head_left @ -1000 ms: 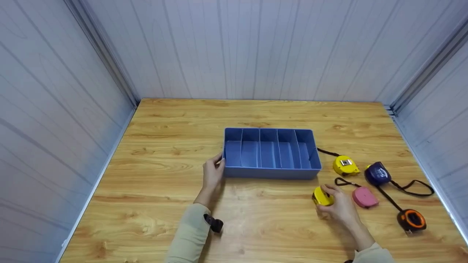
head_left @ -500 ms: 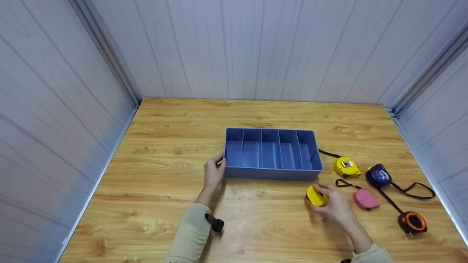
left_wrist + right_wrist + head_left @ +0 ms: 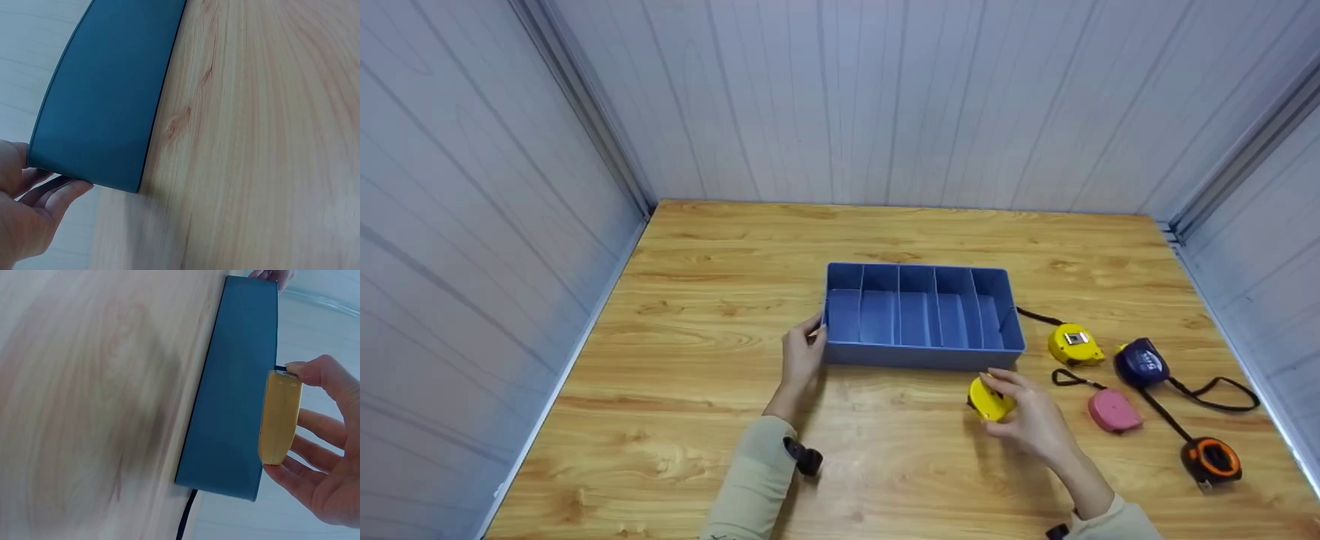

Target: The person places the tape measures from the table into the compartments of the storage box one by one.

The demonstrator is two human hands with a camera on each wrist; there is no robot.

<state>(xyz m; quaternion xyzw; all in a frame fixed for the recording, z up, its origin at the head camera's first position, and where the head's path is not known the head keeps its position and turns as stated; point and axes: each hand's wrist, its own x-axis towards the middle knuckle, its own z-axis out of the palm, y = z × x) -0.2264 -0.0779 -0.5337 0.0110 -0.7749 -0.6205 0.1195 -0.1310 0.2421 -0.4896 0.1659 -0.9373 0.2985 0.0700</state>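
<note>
A blue box (image 3: 922,358) with several compartments in a row stands on the wooden table. My left hand (image 3: 801,356) holds its left end, with the thumb by the rim and the fingers (image 3: 67,197) against the end wall. In front of the box's right half, my right hand (image 3: 1031,416) pinches a yellow tape measure (image 3: 990,399) between thumb and fingertips. Seen edge-on in the right wrist view, that tape measure (image 3: 279,419) is held above the table.
Right of the box lie another yellow tape measure (image 3: 1075,345) with a black strap, a dark blue tape measure (image 3: 1141,363), a pink tape measure (image 3: 1114,410) and a black-and-orange tape measure (image 3: 1211,460). Pale panel walls (image 3: 885,105) enclose the table's back and sides.
My right hand has carried the yellow tape measure leftward and slightly away from me, toward the box's front. The left hand stays at the box's left end.
</note>
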